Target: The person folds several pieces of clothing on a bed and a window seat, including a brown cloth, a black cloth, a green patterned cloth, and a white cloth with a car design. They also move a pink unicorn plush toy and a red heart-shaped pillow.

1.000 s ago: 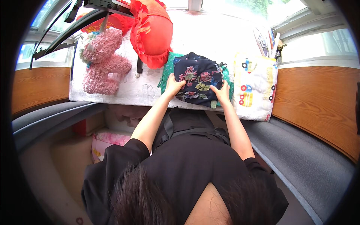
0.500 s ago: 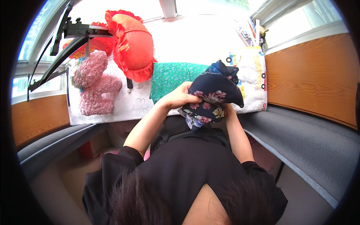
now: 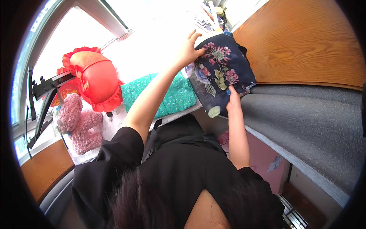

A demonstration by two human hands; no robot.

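The left hand [image 3: 189, 49] gripped the dark floral cloth's [image 3: 221, 74] upper edge; the right hand [image 3: 233, 102] pinched its lower edge, upper right of frame.

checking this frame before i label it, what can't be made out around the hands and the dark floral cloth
Head view only:
- Left hand: palm side hidden, pressed on the dark floral cloth.
- Right hand: fingertips tucked into the cloth's lower edge.
- Green patterned cloth: partly covered by the left forearm.
- Small items near the top edge: washed out by window glare, unidentifiable.
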